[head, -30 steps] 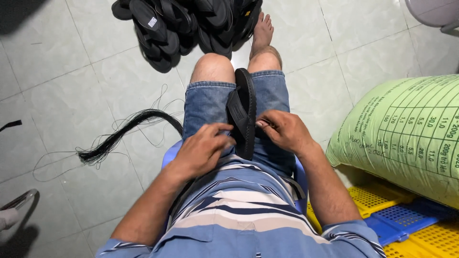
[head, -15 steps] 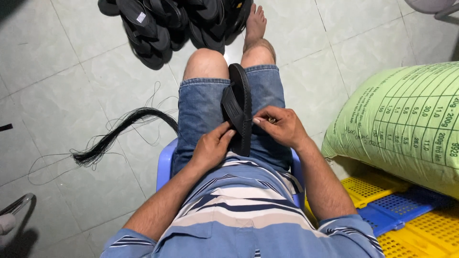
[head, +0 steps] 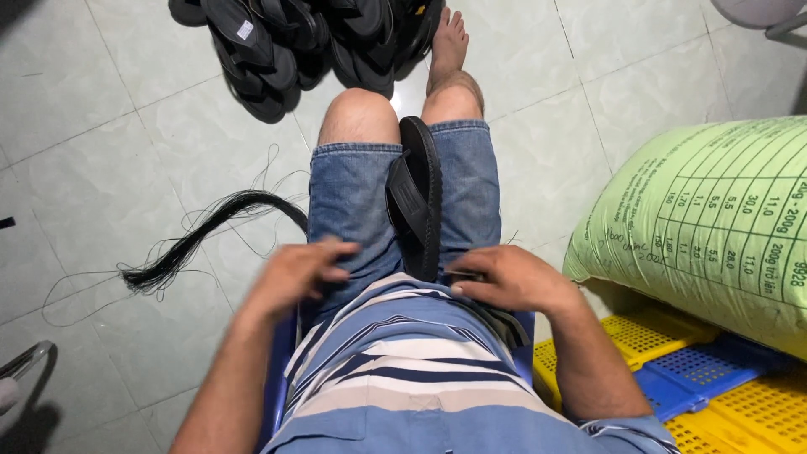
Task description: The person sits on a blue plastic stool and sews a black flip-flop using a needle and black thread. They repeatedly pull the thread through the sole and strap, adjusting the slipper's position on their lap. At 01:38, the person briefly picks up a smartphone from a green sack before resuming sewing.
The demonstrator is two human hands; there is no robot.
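I sit on a blue plastic stool [head: 277,370] with a black sandal [head: 418,197] lying between my thighs on my denim shorts. My right hand [head: 508,277] rests at the sandal's near end, fingers pinched on its heel edge. My left hand [head: 294,277] is blurred, off the sandal over my left thigh, fingers loosely curled with nothing visible in them. A bundle of black strings [head: 197,235] trails across the floor from my left leg.
A heap of black sandals [head: 303,42] lies on the tiled floor ahead, by my bare foot [head: 448,42]. A large green sack [head: 706,227] sits on yellow and blue plastic crates [head: 698,387] at right. A metal object [head: 21,361] pokes in at lower left.
My left hand has come off the sandal and swung left over my thigh. My right hand stays at the sandal's near end. The camera has shifted slightly.
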